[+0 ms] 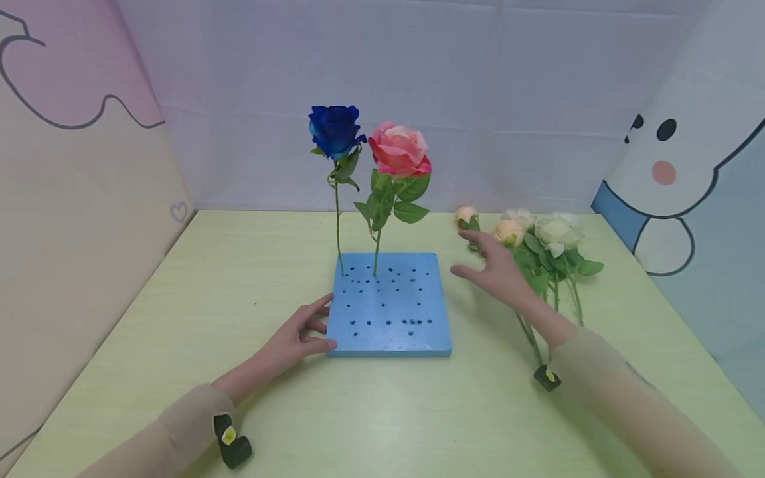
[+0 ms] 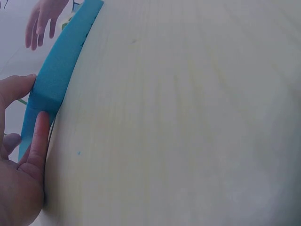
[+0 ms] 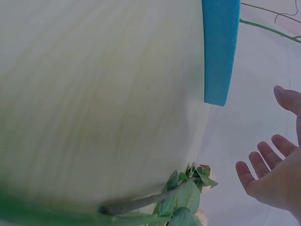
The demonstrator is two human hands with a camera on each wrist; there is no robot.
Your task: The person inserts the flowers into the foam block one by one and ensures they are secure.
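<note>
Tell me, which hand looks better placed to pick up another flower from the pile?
Probably the right hand: it hovers open just beside the loose flowers lying on the table. The left hand is across the blue foam block, touching its near left corner.

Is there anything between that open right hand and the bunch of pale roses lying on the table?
Nothing visible stands in the way. The right hand hovers with straight fingers just above and left of the pale roses, in open air. The blue foam block with its two standing roses lies on the hand's other side, steadied by the left hand.
</note>
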